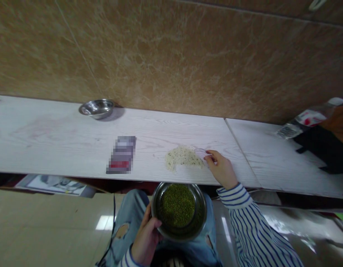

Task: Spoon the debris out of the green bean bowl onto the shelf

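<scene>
My left hand (pixel 146 237) grips the rim of a steel bowl (pixel 200 218) full of green beans (pixel 177 204), held over my lap just below the table edge. My right hand (pixel 220 167) rests on the white table (pixel 63 141), fingers pinched together at the right edge of a small pile of pale grains (pixel 182 157). A faint clear plastic piece lies under the fingertips; I cannot make out what they pinch.
An empty steel bowl (pixel 97 108) stands at the back against the brown wall. A blurred flat box (pixel 122 155) lies left of the grain pile. A plastic bottle (pixel 307 120) and a dark bag (pixel 324 148) sit at the far right.
</scene>
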`<state>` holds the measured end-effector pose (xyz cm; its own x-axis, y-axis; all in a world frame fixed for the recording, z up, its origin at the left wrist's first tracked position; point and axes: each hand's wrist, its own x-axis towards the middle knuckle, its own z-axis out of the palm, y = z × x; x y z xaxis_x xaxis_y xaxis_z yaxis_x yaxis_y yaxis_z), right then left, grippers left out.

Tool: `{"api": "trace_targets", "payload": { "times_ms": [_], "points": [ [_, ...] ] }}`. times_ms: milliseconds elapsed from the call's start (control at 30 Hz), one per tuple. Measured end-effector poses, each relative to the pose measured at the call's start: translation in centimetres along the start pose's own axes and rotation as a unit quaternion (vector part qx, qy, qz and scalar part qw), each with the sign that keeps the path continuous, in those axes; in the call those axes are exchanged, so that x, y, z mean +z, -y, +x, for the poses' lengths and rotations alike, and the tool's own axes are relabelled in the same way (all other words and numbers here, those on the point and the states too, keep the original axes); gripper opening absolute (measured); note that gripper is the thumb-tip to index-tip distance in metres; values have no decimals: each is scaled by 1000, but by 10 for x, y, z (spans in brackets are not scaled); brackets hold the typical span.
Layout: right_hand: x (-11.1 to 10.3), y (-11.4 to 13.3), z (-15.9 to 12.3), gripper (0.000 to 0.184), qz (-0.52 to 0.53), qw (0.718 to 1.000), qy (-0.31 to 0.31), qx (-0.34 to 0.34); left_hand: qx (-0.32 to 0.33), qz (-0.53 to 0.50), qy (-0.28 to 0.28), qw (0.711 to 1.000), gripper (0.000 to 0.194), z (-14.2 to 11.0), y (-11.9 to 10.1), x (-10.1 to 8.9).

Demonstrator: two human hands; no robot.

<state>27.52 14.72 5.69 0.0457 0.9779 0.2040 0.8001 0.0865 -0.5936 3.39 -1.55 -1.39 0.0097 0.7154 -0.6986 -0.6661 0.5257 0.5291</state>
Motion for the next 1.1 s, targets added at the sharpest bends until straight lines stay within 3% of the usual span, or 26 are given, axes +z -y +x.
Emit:
{"api": "trace_targets", "payload": {
  "times_ms": [333,767,1100],
  "points": [
    [4,10,-9,24,66,998,6,11,-17,-7,15,1000,82,-3,6,5],
    [5,11,-9,26,55,998,10,-5,-12,14,16,1000,74,-2,4,6],
    [5,17,-14,25,23,999,24,-43,-18,13,-8,1000,79,-4,5,10]
  ]
}}
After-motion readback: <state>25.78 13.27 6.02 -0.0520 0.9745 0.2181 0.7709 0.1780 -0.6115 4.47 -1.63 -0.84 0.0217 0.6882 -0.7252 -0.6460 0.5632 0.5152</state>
